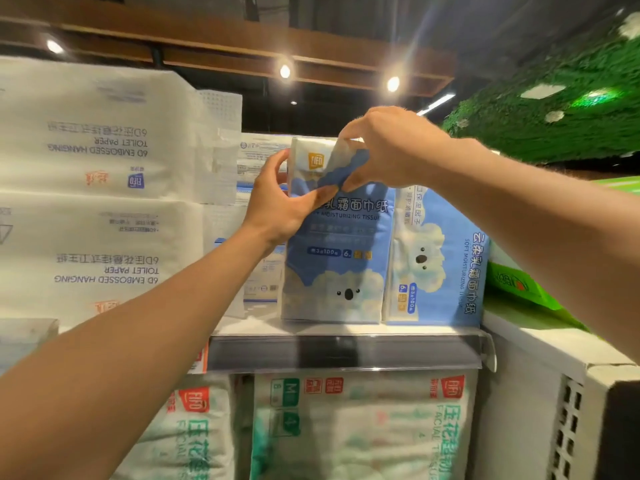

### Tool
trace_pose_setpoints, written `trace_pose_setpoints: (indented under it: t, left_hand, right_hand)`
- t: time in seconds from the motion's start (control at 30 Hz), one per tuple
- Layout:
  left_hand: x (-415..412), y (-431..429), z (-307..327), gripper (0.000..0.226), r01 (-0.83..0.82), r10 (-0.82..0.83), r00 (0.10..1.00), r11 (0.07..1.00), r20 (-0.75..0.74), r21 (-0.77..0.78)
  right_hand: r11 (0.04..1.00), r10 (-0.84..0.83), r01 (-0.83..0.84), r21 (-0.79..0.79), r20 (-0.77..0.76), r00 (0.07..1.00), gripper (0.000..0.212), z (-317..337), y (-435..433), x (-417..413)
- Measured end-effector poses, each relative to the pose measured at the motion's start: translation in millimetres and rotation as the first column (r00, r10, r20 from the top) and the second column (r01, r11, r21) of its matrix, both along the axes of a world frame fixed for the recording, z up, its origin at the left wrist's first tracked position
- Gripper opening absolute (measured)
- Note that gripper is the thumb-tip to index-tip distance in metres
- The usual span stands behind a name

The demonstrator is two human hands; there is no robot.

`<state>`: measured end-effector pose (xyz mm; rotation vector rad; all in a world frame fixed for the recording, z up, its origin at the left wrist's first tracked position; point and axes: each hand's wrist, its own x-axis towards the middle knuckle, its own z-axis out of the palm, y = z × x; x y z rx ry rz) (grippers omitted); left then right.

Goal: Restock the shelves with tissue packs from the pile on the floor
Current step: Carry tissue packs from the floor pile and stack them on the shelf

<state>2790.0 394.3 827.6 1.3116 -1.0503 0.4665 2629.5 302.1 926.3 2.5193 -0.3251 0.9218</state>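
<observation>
Tissue pack (332,258), blue with a koala print, stands upright at the near edge of the shelf (346,351), long axis vertical, above the facial tissue packs (346,427) on the tier below. Both hands meet at its top. The left hand (280,202) wraps the upper left edge, thumb across the front. The right hand (388,150), reaching from above, pinches the plastic top flap (346,164). A matching pack (440,258) stands just beside it on the right, and toilet paper bales (97,150) are stacked at left. Any seating push would likely run straight back, away from both hands.

glossy plastic tissue pack (337,258), clear plastic shelf edge (346,351)
</observation>
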Motion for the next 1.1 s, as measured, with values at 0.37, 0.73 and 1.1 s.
trace_pose_setpoints:
  t: [0.37, 0.73, 1.1]
  left_hand:
    - [-6.8, 14.5, -14.9, 0.136, -0.168, 0.135, 0.983, 0.934, 0.124, 0.314]
    - [-40.4, 26.4, -58.2, 0.076, -0.048, 0.163, 0.967, 0.872, -0.196, 0.488]
    - [-138.8, 87.0, -53.0, 0.112, -0.136, 0.203, 0.973, 0.887, -0.109, 0.441]
  right_hand:
    - [0.994, -0.104, 0.104, 0.012, -0.011, 0.995, 0.102, -22.0, 6.0, -8.5]
    - [0.992, -0.084, 0.086, 0.096, -0.017, 0.996, 0.103, -55.2, 36.3, -58.8]
    - [0.988, -0.113, 0.122, 0.089, -0.103, 0.988, 0.1, -90.0, 69.6, -164.9]
